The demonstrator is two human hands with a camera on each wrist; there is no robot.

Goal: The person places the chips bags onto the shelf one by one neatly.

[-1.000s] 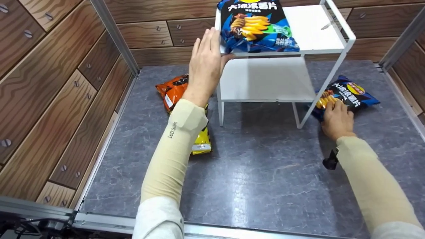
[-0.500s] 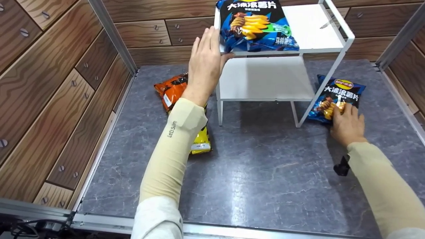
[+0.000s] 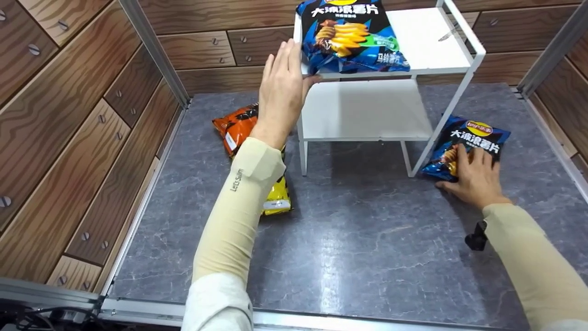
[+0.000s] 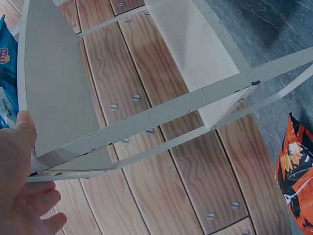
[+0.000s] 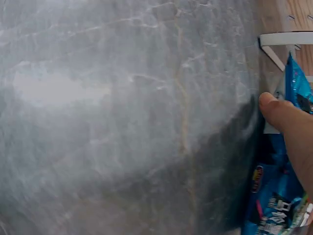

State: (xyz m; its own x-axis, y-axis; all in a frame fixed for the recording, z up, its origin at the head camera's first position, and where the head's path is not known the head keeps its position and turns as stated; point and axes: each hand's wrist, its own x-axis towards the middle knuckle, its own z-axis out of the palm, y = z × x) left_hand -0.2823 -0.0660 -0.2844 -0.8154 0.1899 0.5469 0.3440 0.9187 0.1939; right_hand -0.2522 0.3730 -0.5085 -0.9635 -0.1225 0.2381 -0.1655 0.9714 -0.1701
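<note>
A small white two-tier rack [image 3: 372, 110] stands on the grey floor. My left hand [image 3: 281, 92] rests against its upper left corner with fingers straight; in the left wrist view its thumb lies on the top shelf's edge. Beside those fingers, a blue-and-black bag of potato chips [image 3: 349, 39] lies on the top shelf. To the right of the rack, a similar chip bag [image 3: 477, 133] lies on the floor near the rack's leg. My right hand [image 3: 477, 181] lies over its lower part with fingers spread and thumb out to the side. The thumb [image 5: 274, 110] shows beside the bag in the right wrist view.
An orange bag [image 3: 239, 126] and a yellow bag [image 3: 278, 195] lie on the floor left of the rack, partly hidden by my left arm. Wood-patterned walls [image 3: 202, 48] enclose the floor, with a metal rail [image 3: 294, 319] along the front.
My right hand has turned the floor bag more upright, drawn it slightly nearer, and spread its fingers over it. The left hand stays at the rack's corner.
</note>
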